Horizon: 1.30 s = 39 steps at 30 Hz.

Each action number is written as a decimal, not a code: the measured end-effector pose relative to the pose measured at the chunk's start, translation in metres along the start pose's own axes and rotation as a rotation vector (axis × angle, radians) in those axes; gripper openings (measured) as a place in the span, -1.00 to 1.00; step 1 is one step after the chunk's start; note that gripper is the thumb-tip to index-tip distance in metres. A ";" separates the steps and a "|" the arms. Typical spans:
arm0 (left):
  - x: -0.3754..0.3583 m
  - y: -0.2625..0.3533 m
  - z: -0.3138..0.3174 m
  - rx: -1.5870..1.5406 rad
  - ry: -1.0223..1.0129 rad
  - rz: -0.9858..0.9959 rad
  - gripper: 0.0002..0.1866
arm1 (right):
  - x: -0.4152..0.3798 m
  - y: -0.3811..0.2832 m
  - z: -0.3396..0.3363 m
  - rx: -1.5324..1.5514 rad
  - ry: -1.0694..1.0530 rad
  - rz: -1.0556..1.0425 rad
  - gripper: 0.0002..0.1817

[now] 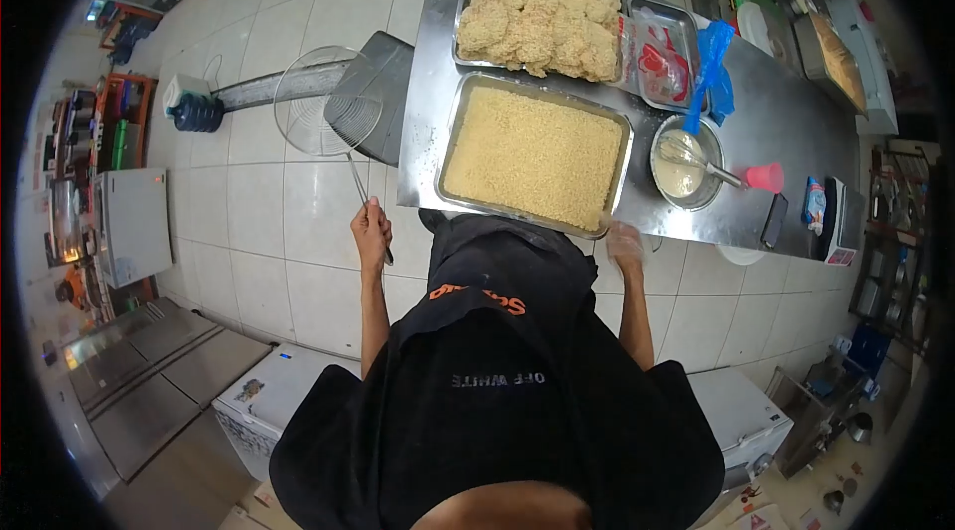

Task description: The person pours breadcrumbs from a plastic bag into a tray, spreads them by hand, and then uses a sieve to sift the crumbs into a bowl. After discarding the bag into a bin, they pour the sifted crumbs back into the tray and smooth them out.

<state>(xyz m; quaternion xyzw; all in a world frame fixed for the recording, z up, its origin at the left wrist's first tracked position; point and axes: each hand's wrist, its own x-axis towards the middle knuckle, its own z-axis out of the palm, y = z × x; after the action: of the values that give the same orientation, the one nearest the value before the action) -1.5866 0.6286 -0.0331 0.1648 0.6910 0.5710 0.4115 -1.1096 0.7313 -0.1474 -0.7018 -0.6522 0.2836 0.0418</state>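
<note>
My left hand (pixel 372 232) is closed around the long handle of a round wire skimmer (pixel 328 107). The skimmer's mesh head is out over the floor, left of the steel table. My right hand (pixel 625 246), in a clear plastic glove, is at the table's front edge, close to the near right corner of a metal tray (pixel 438 160). Its fingers are too indistinct to tell their pose, or whether they touch the tray. Pale yellow crumbs (pixel 532 152) fill that tray in a level layer. Behind it, a second tray (pixel 460 51) holds several crumb-coated pieces (pixel 537 21) piled together.
Right of the crumbs, a metal bowl (pixel 714 194) holds pale batter and a whisk (pixel 701 160). Nearby are a blue plastic bag (pixel 710 73), a pink cup (pixel 764 177), a phone (pixel 774 222) and a tray with plastic packaging (pixel 662 58). A dark pedal-bin-like box (pixel 373 92) stands left of the table.
</note>
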 end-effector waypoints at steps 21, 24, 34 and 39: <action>-0.091 -0.026 -0.011 0.168 0.101 -0.080 -0.56 | 0.080 -0.275 0.070 -0.612 -0.331 -1.014 -0.24; -0.094 -0.022 -0.008 0.180 0.081 -0.084 -0.57 | 0.129 -0.254 0.118 -0.294 -0.420 -0.786 -0.23; -0.098 -0.009 -0.007 0.263 -0.208 -0.202 -0.59 | 0.147 -0.236 0.043 -0.293 -0.364 -0.849 -0.52; -0.101 0.007 0.003 0.242 -0.436 -0.421 -0.58 | 0.147 -0.190 0.016 -0.079 -0.114 -0.738 -0.60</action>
<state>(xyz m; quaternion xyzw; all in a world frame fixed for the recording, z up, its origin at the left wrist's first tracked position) -1.5247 0.5622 0.0114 0.1843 0.6685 0.3383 0.6362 -1.2876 0.8919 -0.1296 -0.4036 -0.8729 0.2627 0.0779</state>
